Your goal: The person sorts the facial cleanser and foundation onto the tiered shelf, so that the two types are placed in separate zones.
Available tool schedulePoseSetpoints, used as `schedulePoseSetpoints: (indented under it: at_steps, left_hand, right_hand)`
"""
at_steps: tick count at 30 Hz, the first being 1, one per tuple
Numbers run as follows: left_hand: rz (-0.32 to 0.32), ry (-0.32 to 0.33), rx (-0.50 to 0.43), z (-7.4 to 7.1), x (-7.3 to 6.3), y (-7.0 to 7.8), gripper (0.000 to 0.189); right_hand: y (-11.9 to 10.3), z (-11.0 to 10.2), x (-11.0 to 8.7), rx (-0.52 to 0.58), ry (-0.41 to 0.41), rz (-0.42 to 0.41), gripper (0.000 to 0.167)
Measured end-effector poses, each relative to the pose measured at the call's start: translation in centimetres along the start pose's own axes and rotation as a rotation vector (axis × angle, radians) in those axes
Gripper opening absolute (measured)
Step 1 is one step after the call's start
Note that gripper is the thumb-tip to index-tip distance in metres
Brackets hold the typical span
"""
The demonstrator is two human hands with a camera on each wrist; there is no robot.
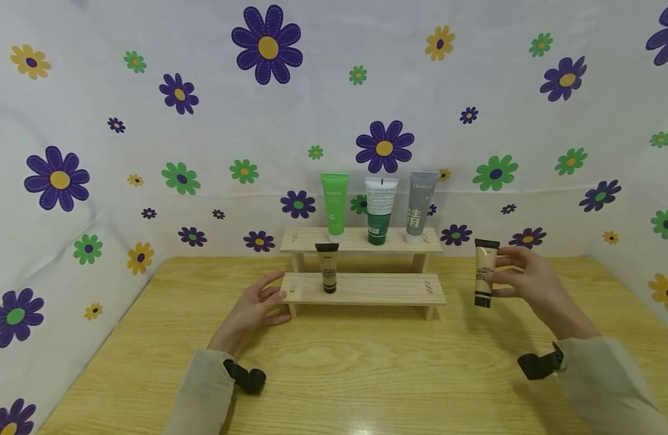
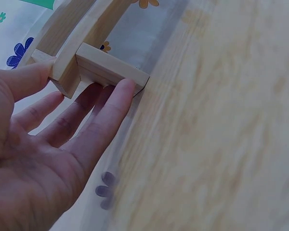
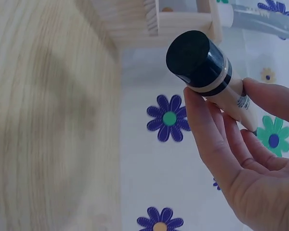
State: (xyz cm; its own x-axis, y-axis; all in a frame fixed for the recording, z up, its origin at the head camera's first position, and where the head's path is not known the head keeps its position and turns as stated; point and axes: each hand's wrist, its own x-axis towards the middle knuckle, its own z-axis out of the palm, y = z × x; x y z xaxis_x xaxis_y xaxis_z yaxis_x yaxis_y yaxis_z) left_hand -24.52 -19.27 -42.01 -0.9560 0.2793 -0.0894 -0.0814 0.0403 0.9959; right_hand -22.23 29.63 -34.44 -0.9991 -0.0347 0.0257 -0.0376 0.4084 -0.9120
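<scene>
At the right, my right hand (image 1: 535, 287) pinches a small beige cosmetic tube (image 1: 484, 272) between thumb and fingers, lifted off the table. Its black cap (image 3: 195, 60) points down in the head view. A two-step wooden display stand (image 1: 377, 289) stands in the middle. My left hand (image 1: 253, 309) holds the left end of its front step, thumb at the board's edge and fingers against the leg (image 2: 108, 65). A similar beige tube (image 1: 328, 270) stands cap down on that step, left of its middle.
On the rear step stand a green tube (image 1: 335, 205), a white-and-green tube (image 1: 380, 211) and a grey tube (image 1: 420, 208). A flower-patterned cloth (image 1: 312, 109) hangs behind and beside the wooden table (image 1: 334, 368).
</scene>
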Motion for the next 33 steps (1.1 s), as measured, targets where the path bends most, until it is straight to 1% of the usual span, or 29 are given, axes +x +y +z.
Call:
schedulePoseSetpoints:
  at_steps: [4, 7, 11, 15, 17, 20, 23, 29, 33]
  left_hand:
    - [-0.007, 0.005, 0.001, 0.1, 0.0, 0.0, 0.057]
    - [-0.017, 0.022, -0.002, 0.1, 0.0, 0.2, 0.056]
    - [-0.019, 0.017, -0.005, 0.0, -0.1, 0.2, 0.057]
    - [-0.026, 0.016, 0.003, -0.2, -0.4, 0.1, 0.056]
    - [-0.024, 0.026, 0.007, -0.3, -0.6, 0.1, 0.056]
    - [-0.013, 0.022, 0.008, -0.3, -0.7, 0.1, 0.056]
    - [-0.011, 0.010, 0.011, -0.2, -0.6, 0.1, 0.056]
    - [-0.004, 0.010, 0.009, 0.0, -0.3, 0.1, 0.056]
    - [0.006, -0.003, 0.006, 0.1, -0.1, 0.1, 0.057]
  right_hand:
    - [-0.6, 0.6, 0.1, 0.031, 0.008, -0.026, 0.069]
    - [-1.0, 1.2, 0.3, 0.057, 0.023, -0.052, 0.067]
    - [-1.6, 2.2, 0.5, 0.080, 0.036, -0.085, 0.064]
    - [-2.3, 3.7, 0.6, 0.093, 0.039, -0.116, 0.056]
    - [-2.7, 4.5, 0.7, 0.094, 0.044, -0.138, 0.052]
    - [-3.2, 5.3, 0.8, 0.103, 0.057, -0.174, 0.047]
    - [-3.6, 5.9, 0.8, 0.088, 0.069, -0.198, 0.046]
    - [-4.1, 7.5, 1.0, -0.017, 0.083, -0.233, 0.053]
    - [-4.4, 8.6, 1.3, -0.054, 0.088, -0.260, 0.049]
